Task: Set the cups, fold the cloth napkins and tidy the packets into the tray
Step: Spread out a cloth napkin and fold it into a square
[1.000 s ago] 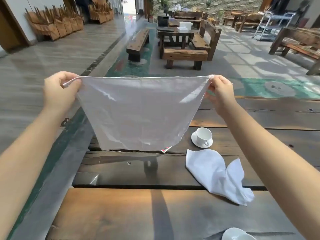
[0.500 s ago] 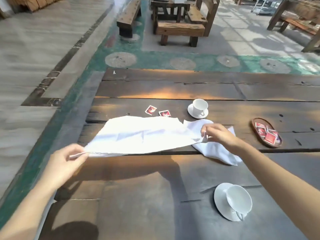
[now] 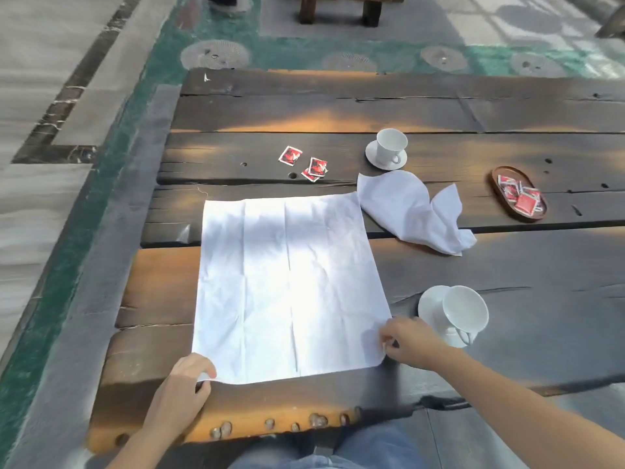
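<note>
A white cloth napkin (image 3: 287,286) lies spread flat on the dark wooden table (image 3: 507,265). My left hand (image 3: 184,384) pinches its near left corner. My right hand (image 3: 411,340) pinches its near right corner. A second white napkin (image 3: 412,208) lies crumpled beyond it to the right. A near white cup (image 3: 465,311) lies tipped on its saucer (image 3: 429,306) right of my right hand. A far white cup (image 3: 390,145) stands upright on a saucer. Three red packets (image 3: 309,164) lie loose on the table. An oval wooden tray (image 3: 519,192) at the right holds several red packets.
The table's near edge (image 3: 270,424) is rough wood with knots, and my legs show below it. The table's left edge (image 3: 148,231) borders a grey and green floor. A wooden bench's legs (image 3: 338,11) stand beyond the table's far edge.
The napkin went from held up in the air to lying flat on the table. Both hands drew back toward me with its near corners. The view tilted down.
</note>
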Motion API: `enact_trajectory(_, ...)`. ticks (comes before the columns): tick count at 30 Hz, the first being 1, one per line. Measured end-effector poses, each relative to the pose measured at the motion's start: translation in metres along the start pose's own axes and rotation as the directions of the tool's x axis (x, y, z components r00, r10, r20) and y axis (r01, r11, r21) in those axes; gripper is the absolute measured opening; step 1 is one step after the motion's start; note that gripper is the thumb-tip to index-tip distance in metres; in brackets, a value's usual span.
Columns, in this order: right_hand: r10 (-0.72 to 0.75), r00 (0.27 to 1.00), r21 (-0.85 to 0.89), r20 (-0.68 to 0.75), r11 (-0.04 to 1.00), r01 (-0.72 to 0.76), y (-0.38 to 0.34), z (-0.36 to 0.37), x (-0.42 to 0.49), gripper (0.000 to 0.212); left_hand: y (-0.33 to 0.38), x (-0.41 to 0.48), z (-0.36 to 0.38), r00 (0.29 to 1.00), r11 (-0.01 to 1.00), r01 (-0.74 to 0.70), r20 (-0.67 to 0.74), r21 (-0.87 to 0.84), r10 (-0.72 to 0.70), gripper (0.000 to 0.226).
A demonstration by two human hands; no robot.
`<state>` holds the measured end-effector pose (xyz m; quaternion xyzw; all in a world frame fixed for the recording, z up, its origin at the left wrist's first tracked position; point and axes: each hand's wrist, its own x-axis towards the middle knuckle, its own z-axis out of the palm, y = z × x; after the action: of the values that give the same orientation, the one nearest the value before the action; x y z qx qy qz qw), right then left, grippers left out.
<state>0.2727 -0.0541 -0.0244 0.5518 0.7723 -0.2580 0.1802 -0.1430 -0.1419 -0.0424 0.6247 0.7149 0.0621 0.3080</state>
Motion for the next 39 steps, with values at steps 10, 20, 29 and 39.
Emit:
enact_trajectory(10, 0.010, 0.997, 0.136, -0.082, 0.991, 0.001, -0.008, 0.002, 0.003, 0.013, 0.048, 0.011, -0.003, 0.988, 0.965, -0.119, 0.123, 0.232, 0.092, 0.015)
enact_trajectory(20, -0.050, 0.989, 0.203, -0.142, 0.976, 0.079, -0.010, -0.017, 0.006, 0.013, 0.228, 0.064, 0.059, 0.892, 0.922, 0.014, 0.422, -0.387, 0.163, 0.022)
enact_trajectory(29, -0.112, 0.993, 0.231, -0.024, 0.966, 0.114, 0.015, -0.032, 0.009, 0.026, 0.261, 0.064, 0.112, 0.899, 0.975, -0.010, 0.424, -0.222, 0.105, 0.027)
enact_trajectory(39, 0.075, 0.984, 0.529, -0.163, 0.848, 0.023, 0.070, -0.113, 0.125, 0.015, 0.282, 0.053, 0.156, 0.955, 0.956, -0.061, 0.296, 0.287, -0.028, 0.054)
